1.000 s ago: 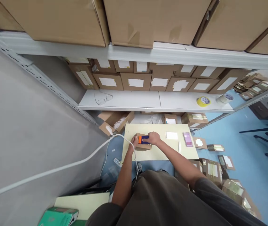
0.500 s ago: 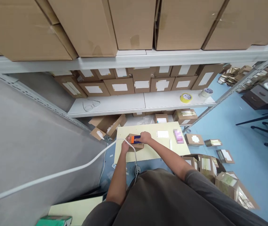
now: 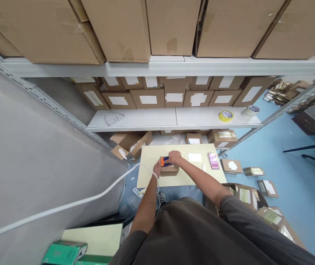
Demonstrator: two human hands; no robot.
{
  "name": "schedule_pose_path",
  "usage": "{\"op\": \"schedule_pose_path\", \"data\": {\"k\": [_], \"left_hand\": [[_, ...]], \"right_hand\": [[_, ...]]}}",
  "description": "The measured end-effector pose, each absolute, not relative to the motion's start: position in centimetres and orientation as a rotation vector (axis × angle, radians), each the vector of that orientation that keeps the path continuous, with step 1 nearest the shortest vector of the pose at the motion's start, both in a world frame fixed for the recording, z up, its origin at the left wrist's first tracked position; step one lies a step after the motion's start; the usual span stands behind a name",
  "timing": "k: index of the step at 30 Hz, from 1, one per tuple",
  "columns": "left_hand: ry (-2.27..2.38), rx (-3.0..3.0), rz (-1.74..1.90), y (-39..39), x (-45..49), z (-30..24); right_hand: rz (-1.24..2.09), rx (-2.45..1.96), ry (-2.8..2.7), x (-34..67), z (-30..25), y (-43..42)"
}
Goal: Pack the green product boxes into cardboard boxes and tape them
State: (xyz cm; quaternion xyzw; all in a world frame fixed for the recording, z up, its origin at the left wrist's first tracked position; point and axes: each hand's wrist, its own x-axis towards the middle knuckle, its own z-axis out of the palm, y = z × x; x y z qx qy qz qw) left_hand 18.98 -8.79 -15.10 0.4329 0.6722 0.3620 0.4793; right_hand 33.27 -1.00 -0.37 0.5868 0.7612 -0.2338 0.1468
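Two hands, one small brown box (image 3: 169, 172): box is on the pale yellow table (image 3: 147, 179), L part, near edge. R hand (image 3: 175, 157) is closed round a blue-and-orange tool (image 3: 164, 161), fist over box's far R part, orange end by box's L end. L hand (image 3: 157, 168) is at box's L side; can't tell if it grips or just braces, fingers partly hidden.

Vs. prev. frames: R hand has shifted twd far edge of box; 1 sec ago it was out at R end. Tool lay approx. level across the top in view, now slanted up to R. More of the box top is bare, w/ a glossy patch near the front. L hand has kept its pos. at L end.

View has swung a bit L since 0.5 sec ago, so table & shelf (image 3: 146, 118) sit farther R. Rest unchanged: white card (image 3: 195, 157) and pink pack (image 3: 213, 161) (partly pixelated) on table, R of box; glasses (image 3: 115, 118), yellow tape roll (image 3: 226, 116) & pale roll (image 3: 250, 111) on shelf. White cable (image 3: 91, 195) runs in front of L forearm.
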Motion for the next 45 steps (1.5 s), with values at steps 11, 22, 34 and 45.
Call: {"op": "schedule_pose_path", "data": {"k": [11, 22, 34, 45], "left_hand": [[1.624, 1.28, 0.692, -6.6, 25.8, -15.6], [1.63, 1.078, 0.73, -4.6, 19.9, -16.8], [1.832, 1.011, 0.791, -5.6, 11.9, -16.2], [1.822, 1.147, 0.599, -9.9, 22.9, -20.4]], "right_hand": [[-0.609, 2.028, 1.923, 54.6, -1.1, -6.5], [-0.825, 2.068, 1.869, 52.7, -4.2, -6.4], [-0.857, 1.895, 2.06, 34.0, -6.1, -3.2], [-0.811, 1.88, 1.904, 41.4, -7.9, -4.5]]}}
